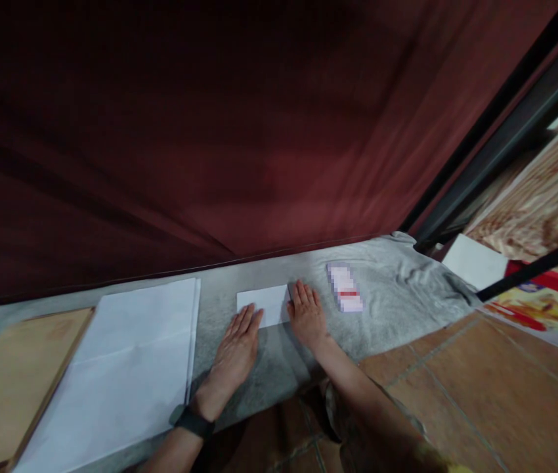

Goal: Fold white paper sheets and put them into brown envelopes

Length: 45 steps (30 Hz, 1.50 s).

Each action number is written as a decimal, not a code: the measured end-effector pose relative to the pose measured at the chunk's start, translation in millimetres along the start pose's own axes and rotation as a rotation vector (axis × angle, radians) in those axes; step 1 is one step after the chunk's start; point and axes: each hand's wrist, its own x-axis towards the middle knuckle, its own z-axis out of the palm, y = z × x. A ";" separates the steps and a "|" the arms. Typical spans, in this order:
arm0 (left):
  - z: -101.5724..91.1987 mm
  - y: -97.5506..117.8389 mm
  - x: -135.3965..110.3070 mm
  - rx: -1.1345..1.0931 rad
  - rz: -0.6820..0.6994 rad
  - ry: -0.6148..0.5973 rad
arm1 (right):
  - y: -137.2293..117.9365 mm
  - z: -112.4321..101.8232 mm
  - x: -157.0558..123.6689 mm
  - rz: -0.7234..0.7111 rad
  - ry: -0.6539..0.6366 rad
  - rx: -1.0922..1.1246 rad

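A small white sheet of paper (270,303), seemingly folded, lies flat on the grey cloth between my hands. My left hand (237,343), with a dark watch on the wrist, rests flat with its fingertips on the paper's lower left part. At the right end, my right hand (307,315) lies flat with fingers stretched, touching the paper's edge. To the right of that hand is a pale, pixelated slip with a red band (345,288). Left of my left hand lies a stack of large white paper sheets (131,361).
Brown envelopes (27,381) lie at the far left, beside the white sheets. The grey cloth (397,282) is wrinkled at its right end. A dark red curtain (259,144) hangs behind. At right stand black metal bars (480,138) and a red-yellow printed box (549,302) above the tiled floor (461,381).
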 end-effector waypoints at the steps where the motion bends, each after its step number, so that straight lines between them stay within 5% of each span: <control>1: 0.2 0.8 -0.7 0.008 -0.002 0.008 | -3.7 -0.2 0.2 -0.051 0.003 0.029; 5: -2.4 8.6 -2.0 0.056 -0.008 -0.002 | -22.2 8.2 -3.8 -0.347 -0.066 0.150; 7: -4.0 12.2 -1.7 0.066 -0.023 -0.014 | -26.1 13.8 -5.7 -0.372 -0.080 0.150; 14: -5.1 16.5 1.0 0.051 -0.068 -0.009 | -6.0 4.0 2.0 -0.020 -0.013 0.044; 20: -7.5 23.1 6.3 0.080 -0.124 -0.044 | -8.8 -10.7 8.1 0.209 -0.063 0.195; 27: -8.3 24.4 9.7 0.070 -0.137 -0.025 | -4.2 -12.2 19.3 0.374 -0.175 0.814; 36: -32.8 35.7 14.4 0.013 -0.257 0.115 | -24.8 -46.3 14.8 0.235 -0.302 1.465; 41: -47.4 32.1 20.3 -0.278 -0.306 0.223 | -24.8 -54.3 12.1 0.241 -0.342 1.572; 45: -56.2 30.1 23.3 -0.797 -0.498 0.280 | -17.2 -47.5 16.1 0.336 -0.132 1.471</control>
